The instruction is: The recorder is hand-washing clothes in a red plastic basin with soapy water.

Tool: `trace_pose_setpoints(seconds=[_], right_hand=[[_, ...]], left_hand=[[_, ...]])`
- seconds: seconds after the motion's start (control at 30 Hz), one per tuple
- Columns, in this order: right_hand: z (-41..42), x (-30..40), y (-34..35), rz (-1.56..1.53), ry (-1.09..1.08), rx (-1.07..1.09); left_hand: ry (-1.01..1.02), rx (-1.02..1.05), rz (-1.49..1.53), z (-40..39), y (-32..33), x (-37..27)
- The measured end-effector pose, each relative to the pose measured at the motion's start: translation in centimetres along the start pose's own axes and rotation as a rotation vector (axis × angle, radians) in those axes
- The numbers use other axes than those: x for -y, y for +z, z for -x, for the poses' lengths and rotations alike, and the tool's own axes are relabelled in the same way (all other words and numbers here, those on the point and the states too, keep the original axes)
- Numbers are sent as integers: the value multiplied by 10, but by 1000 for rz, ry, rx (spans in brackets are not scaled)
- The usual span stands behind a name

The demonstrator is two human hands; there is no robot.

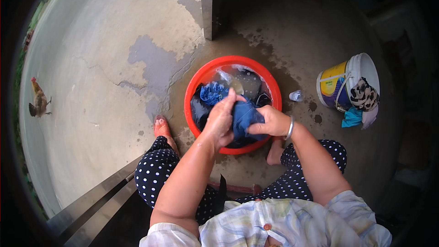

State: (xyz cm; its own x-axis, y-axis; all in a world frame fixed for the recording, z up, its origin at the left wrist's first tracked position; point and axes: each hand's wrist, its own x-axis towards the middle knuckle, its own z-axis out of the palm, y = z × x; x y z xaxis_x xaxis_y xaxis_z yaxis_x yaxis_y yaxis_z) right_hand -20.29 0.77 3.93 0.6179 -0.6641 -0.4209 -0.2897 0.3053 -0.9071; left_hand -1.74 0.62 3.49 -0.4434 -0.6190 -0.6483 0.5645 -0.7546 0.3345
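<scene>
Between my knees a round red plastic basin [233,58] holds soapy water and soaking clothes. Both hands are over it, on a piece of wet dark blue cloth [246,116]. My left hand [221,120] presses against the cloth's left side with its fingers mostly hidden. My right hand [271,121], with a silver bangle at the wrist, grips the right side. A bright blue ruffled cloth [211,93] lies in the basin beyond my left hand. Dark garments [200,108] lie in the water around it, and a pale translucent object [236,85] shows near the middle.
To the right, a white bucket [370,65] lies on its side, a leopard-print cloth [363,94] and a turquoise cloth [352,117] at its mouth. A small clear plastic item [295,95] is on the wet concrete. A metal post [207,7] stands beyond the basin; a chicken [39,98] is far left.
</scene>
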Motion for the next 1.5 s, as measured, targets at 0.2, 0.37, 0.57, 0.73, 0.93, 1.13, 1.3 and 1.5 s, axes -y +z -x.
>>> trace_pose_setpoints(seconds=[0.2,0.37,0.57,0.73,0.93,1.13,1.3,1.5], right_hand=[[8,1,-1,-804,-102,-344],[6,-31,-29,-787,-118,-537],[-21,7,24,-194,-334,-426],[-47,-35,43,531,-326,-840],[-31,-6,51,501,-421,-759],[-26,-32,-4,571,-16,-783],[4,-8,-20,-7,-217,-157],[0,-12,-1,-606,175,-259]], left_hand=[[280,-29,-1073,-19,-44,12],[434,52,-685,-9,-18,7],[143,-118,290,-30,-18,37],[192,-304,40,-28,7,64],[85,-7,274,-28,-9,58],[-37,-22,-66,1,22,42],[117,30,-350,1,15,-14],[1102,-435,-1150,-11,-5,-26]])
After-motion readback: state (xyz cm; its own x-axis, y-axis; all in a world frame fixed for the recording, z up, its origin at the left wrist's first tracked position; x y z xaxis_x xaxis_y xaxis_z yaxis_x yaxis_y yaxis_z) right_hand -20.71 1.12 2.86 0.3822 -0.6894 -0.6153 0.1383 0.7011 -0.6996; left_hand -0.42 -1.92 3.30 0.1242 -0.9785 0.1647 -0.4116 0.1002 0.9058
